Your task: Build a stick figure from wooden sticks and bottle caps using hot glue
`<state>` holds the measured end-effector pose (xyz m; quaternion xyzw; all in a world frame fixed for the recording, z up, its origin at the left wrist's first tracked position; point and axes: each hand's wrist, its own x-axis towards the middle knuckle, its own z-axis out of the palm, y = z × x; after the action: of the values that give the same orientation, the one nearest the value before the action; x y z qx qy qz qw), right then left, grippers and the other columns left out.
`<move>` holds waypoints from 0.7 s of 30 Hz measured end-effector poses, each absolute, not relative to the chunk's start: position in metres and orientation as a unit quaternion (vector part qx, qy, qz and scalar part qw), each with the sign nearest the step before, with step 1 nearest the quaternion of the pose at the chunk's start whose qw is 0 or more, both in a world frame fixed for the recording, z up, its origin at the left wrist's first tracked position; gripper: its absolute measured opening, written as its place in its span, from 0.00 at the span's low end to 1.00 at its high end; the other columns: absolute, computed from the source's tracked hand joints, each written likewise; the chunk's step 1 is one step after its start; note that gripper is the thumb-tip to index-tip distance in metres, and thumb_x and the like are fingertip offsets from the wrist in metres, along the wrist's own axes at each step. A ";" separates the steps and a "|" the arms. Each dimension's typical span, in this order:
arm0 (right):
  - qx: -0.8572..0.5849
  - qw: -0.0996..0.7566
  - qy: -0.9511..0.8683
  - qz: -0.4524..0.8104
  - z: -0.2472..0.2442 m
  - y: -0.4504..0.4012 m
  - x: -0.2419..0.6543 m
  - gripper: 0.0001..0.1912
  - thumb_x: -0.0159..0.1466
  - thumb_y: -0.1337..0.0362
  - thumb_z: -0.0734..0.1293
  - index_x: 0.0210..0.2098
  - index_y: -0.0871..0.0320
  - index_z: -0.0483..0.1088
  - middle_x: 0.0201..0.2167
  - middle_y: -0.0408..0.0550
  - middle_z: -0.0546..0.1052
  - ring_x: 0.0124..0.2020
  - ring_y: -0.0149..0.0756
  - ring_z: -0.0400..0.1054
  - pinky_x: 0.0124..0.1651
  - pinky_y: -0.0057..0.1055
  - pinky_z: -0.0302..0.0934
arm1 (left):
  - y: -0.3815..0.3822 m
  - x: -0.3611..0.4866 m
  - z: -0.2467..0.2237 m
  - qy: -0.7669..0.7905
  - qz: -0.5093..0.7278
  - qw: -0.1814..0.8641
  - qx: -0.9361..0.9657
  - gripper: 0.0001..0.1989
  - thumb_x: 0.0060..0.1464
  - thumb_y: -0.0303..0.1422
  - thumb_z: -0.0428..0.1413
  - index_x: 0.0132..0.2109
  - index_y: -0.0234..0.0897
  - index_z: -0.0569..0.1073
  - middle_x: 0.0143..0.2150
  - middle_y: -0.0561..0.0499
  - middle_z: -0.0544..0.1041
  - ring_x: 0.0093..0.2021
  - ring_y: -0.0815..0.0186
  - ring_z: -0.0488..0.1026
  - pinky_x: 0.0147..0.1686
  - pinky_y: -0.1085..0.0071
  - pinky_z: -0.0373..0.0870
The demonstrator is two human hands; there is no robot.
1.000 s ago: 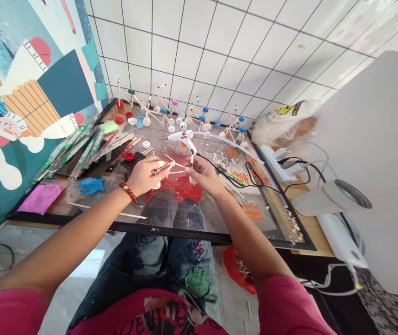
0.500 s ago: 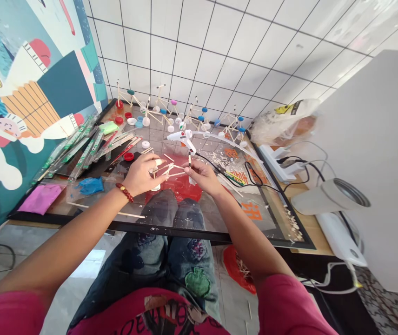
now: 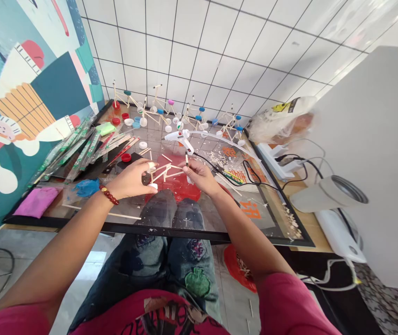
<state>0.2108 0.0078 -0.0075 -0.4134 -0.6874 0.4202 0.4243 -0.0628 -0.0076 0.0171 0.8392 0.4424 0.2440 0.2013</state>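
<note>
A small frame of pale wooden sticks is held over the red patch of the glass table. My right hand pinches its right end, by an upright stick with a dark tip. At the frame's left end my left hand curves around white caps, thumb by the lower cap and fingers near the upper one. Whether the left fingers press on the caps is hard to tell. Just behind the hands lies a white glue gun.
Finished stick figures with coloured caps line the back edge. Wrapped sticks lie at the left beside a pink packet. A black cable runs right to a power strip. A grey cylinder is at the right.
My left hand has shifted left and opened wider around the frame's left end, leaving the middle sticks uncovered. My right hand keeps its pinch. The view has shifted slightly.
</note>
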 end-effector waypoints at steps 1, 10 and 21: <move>-0.406 0.423 -0.685 0.433 -0.007 0.008 0.212 0.27 0.58 0.38 0.70 0.41 0.56 0.76 0.37 0.46 0.77 0.40 0.36 0.72 0.45 0.32 0.67 | -0.008 -0.062 0.017 0.442 0.247 0.204 0.838 0.34 0.43 0.39 0.69 0.58 0.37 0.75 0.57 0.42 0.74 0.46 0.58 0.77 0.47 0.63 0.77; -0.366 0.391 -0.710 0.457 -0.011 0.009 0.226 0.42 0.44 0.59 0.82 0.56 0.55 0.67 0.54 0.53 0.74 0.56 0.44 0.70 0.63 0.41 0.62 | -0.009 -0.058 0.017 0.446 0.254 0.210 0.832 0.34 0.43 0.39 0.69 0.58 0.36 0.75 0.57 0.42 0.74 0.46 0.58 0.77 0.47 0.63 0.77; -0.354 0.390 -0.683 0.507 -0.013 0.011 0.224 0.31 0.48 0.58 0.79 0.49 0.55 0.70 0.45 0.46 0.75 0.47 0.39 0.71 0.53 0.36 0.66 | -0.007 -0.057 0.013 0.419 0.262 0.232 0.838 0.34 0.46 0.38 0.67 0.60 0.35 0.73 0.62 0.40 0.71 0.59 0.52 0.73 0.60 0.58 0.72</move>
<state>0.2242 0.0115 -0.0126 -0.3540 -0.6826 0.5069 0.3895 -0.0575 -0.0065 0.0127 0.8375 0.4195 0.2621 0.2320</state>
